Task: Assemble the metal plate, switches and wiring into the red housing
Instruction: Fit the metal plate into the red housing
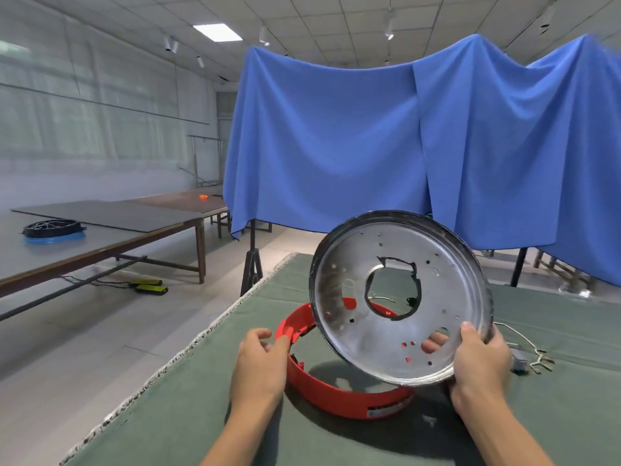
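A round metal plate [400, 297] with a large centre hole and several small holes is tilted up above the table, its face toward me. My right hand [480, 361] grips its lower right rim, thumb on the face and fingers behind. Below it a red ring-shaped housing [336, 395] lies on the green cloth. My left hand [260, 361] touches the housing's left rim with curled fingers. A bundle of white wiring [531, 358] with a small grey part lies on the cloth to the right.
The green cloth-covered table [201, 415] has its left edge running diagonally, with floor beyond it. A blue cloth [369, 136] hangs on stands behind the table. A long side table [100, 230] at the left carries a black and blue ring.
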`<act>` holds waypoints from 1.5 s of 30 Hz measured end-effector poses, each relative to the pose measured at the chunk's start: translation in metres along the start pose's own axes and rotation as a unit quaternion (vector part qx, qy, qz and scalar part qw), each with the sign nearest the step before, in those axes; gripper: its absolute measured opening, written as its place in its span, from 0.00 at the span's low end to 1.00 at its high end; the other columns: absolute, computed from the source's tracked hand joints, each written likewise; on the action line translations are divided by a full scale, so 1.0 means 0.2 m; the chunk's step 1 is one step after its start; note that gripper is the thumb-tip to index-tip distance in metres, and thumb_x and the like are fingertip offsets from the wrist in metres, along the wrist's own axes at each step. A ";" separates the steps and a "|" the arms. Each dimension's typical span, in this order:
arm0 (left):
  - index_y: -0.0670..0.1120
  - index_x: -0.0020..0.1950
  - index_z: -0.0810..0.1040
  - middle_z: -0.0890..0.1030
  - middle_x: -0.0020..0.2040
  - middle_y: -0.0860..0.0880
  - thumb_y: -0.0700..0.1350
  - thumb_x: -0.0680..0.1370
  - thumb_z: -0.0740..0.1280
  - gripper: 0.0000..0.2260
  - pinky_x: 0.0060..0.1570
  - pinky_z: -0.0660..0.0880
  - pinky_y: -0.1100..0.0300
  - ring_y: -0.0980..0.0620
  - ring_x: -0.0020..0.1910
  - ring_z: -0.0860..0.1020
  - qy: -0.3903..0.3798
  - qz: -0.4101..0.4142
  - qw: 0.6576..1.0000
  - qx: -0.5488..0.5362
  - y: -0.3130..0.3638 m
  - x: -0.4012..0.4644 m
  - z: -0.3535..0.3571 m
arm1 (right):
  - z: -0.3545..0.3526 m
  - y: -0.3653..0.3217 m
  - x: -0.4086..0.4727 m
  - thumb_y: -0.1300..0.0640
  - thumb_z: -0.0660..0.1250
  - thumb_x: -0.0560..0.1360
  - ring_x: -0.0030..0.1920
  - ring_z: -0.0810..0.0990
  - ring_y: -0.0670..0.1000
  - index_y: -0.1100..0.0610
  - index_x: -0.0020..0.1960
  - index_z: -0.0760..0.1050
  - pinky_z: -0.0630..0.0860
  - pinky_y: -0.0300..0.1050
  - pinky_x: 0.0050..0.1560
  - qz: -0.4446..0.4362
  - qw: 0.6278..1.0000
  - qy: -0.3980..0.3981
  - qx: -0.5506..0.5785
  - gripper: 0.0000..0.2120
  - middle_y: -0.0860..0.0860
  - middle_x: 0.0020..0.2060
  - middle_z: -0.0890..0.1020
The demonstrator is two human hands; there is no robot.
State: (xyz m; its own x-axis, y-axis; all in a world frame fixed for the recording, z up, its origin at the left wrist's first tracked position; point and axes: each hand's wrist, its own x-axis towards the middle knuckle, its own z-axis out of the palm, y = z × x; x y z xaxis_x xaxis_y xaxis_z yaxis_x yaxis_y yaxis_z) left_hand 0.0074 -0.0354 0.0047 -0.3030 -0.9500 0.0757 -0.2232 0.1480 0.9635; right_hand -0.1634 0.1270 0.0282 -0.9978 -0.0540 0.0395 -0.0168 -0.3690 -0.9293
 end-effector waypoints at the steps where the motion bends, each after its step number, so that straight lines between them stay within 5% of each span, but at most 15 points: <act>1: 0.49 0.55 0.72 0.78 0.44 0.49 0.50 0.74 0.67 0.11 0.53 0.75 0.49 0.45 0.48 0.78 -0.026 -0.015 0.999 0.028 -0.01 0.00 0.01 | 0.00 0.00 0.00 0.60 0.57 0.80 0.35 0.84 0.59 0.51 0.51 0.71 0.82 0.56 0.35 -0.003 1.000 0.015 -0.008 0.07 0.57 0.44 0.82; 7: 0.54 0.47 0.67 0.80 0.45 0.50 0.53 0.71 0.66 0.10 0.50 0.74 0.53 0.46 0.49 0.78 -0.054 -0.028 0.988 0.144 -0.02 -0.01 0.02 | 0.00 0.01 -0.02 0.62 0.54 0.79 0.36 0.84 0.59 0.53 0.54 0.69 0.82 0.56 0.34 0.005 0.998 0.066 0.010 0.08 0.59 0.45 0.81; 12: 0.46 0.37 0.79 0.79 0.35 0.48 0.52 0.72 0.64 0.10 0.42 0.73 0.56 0.44 0.44 0.79 -0.067 -0.025 0.982 0.177 0.00 -0.01 0.01 | 0.01 0.00 -0.03 0.65 0.52 0.77 0.33 0.83 0.56 0.53 0.58 0.67 0.81 0.57 0.42 0.008 0.995 0.098 0.018 0.13 0.59 0.45 0.80; 16: 0.50 0.44 0.79 0.80 0.44 0.50 0.50 0.74 0.62 0.08 0.44 0.72 0.55 0.43 0.47 0.78 0.003 0.032 0.981 0.193 0.00 -0.02 0.01 | 0.01 -0.02 -0.03 0.70 0.49 0.74 0.31 0.82 0.54 0.56 0.63 0.66 0.80 0.52 0.36 0.047 0.989 0.124 0.064 0.21 0.59 0.46 0.77; 20: 0.54 0.45 0.82 0.83 0.41 0.53 0.45 0.75 0.63 0.08 0.47 0.76 0.54 0.48 0.44 0.80 0.043 0.083 0.995 0.044 0.00 0.02 -0.01 | 0.00 -0.05 -0.01 0.71 0.48 0.72 0.35 0.82 0.57 0.57 0.67 0.66 0.79 0.56 0.41 0.070 0.981 0.140 0.112 0.26 0.61 0.51 0.77; 23: 0.53 0.51 0.83 0.84 0.44 0.58 0.41 0.77 0.65 0.10 0.49 0.75 0.59 0.58 0.46 0.81 0.032 0.112 0.990 -0.081 0.02 0.06 -0.04 | 0.01 -0.08 -0.02 0.69 0.50 0.74 0.36 0.82 0.57 0.57 0.64 0.67 0.78 0.56 0.42 0.070 0.979 0.140 0.133 0.21 0.61 0.50 0.78; 27: 0.54 0.48 0.82 0.83 0.41 0.60 0.40 0.77 0.67 0.09 0.42 0.76 0.69 0.63 0.40 0.81 0.030 0.099 0.977 -0.186 0.02 0.08 -0.04 | 0.02 -0.10 -0.04 0.67 0.52 0.74 0.38 0.83 0.57 0.55 0.56 0.68 0.79 0.57 0.42 0.069 0.980 0.126 0.138 0.15 0.60 0.47 0.79; 30: 0.51 0.46 0.83 0.85 0.39 0.56 0.40 0.76 0.68 0.06 0.44 0.79 0.59 0.56 0.41 0.83 0.020 0.050 0.969 -0.242 0.01 0.09 -0.04 | 0.03 -0.10 -0.06 0.66 0.53 0.73 0.42 0.84 0.59 0.51 0.45 0.68 0.79 0.61 0.46 0.062 0.983 0.128 0.116 0.12 0.60 0.51 0.80; 32: 0.50 0.44 0.83 0.86 0.40 0.50 0.40 0.76 0.69 0.06 0.47 0.79 0.52 0.47 0.42 0.83 0.011 0.015 0.958 -0.285 0.01 0.09 -0.04 | 0.03 -0.10 -0.06 0.67 0.53 0.73 0.43 0.83 0.60 0.51 0.50 0.69 0.79 0.62 0.49 0.057 0.984 0.124 0.113 0.14 0.60 0.54 0.80; 35: 0.46 0.46 0.83 0.85 0.41 0.44 0.41 0.76 0.69 0.04 0.48 0.79 0.49 0.45 0.39 0.81 0.004 -0.017 0.951 -0.308 0.02 0.10 -0.03 | 0.03 -0.10 -0.08 0.69 0.52 0.75 0.35 0.82 0.56 0.57 0.59 0.67 0.80 0.56 0.41 0.044 0.989 0.107 0.096 0.16 0.60 0.48 0.79; 39: 0.46 0.45 0.83 0.84 0.34 0.45 0.42 0.77 0.68 0.04 0.32 0.80 0.56 0.49 0.30 0.79 -0.008 -0.036 0.945 -0.324 0.02 0.11 -0.01 | 0.05 -0.07 -0.12 0.67 0.53 0.77 0.26 0.81 0.50 0.54 0.58 0.68 0.79 0.44 0.24 0.004 0.998 0.054 0.012 0.13 0.55 0.38 0.78; 45: 0.45 0.47 0.82 0.85 0.40 0.43 0.42 0.78 0.65 0.06 0.32 0.79 0.60 0.48 0.36 0.81 -0.017 -0.047 0.944 -0.325 0.03 0.11 -0.01 | 0.09 -0.04 -0.17 0.67 0.51 0.77 0.29 0.81 0.56 0.55 0.58 0.68 0.80 0.48 0.26 0.030 0.998 -0.021 -0.044 0.15 0.58 0.39 0.79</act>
State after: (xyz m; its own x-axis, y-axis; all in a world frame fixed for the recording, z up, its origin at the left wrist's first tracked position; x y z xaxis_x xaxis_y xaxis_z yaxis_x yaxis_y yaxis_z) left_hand 0.0009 -0.0563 0.0122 -0.3429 -0.9393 -0.0146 0.3622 -0.1465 0.9205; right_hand -0.1290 0.1150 0.0415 -0.9937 -0.1124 -0.0042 0.0359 -0.2813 -0.9589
